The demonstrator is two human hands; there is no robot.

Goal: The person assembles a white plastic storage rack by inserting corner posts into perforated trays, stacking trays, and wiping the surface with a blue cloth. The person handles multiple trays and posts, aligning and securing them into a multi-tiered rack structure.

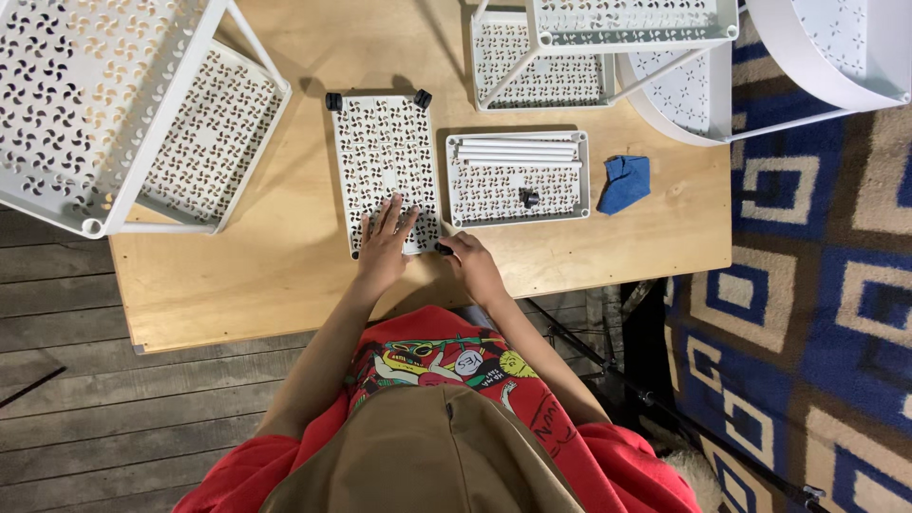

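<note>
Below, left hand [384,242] spread flat on white perforated panel [385,161], right hand [472,264] pinching small black caster [444,250] at its corner

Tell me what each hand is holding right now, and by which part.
Left hand lies flat on the white perforated plastic shelf panel, at its near end. Right hand pinches a small black caster at the panel's near corner.

Two hands are at work on one wooden table [285,275]: the left hand [385,245] and the right hand [475,266]. Two loose white perforated trays lie flat, the tray under the hands [385,152] with two black casters [334,101] showing at its far corners, and the second tray [518,195], which holds a bundle of about four white tubes [518,150] and one small black piece [530,198]. Three assembled white racks stand around them: the rack on the left [114,104], the rack at the top [608,38] and the rounded rack on the right [817,47], plus one blue cloth [625,182].
</note>
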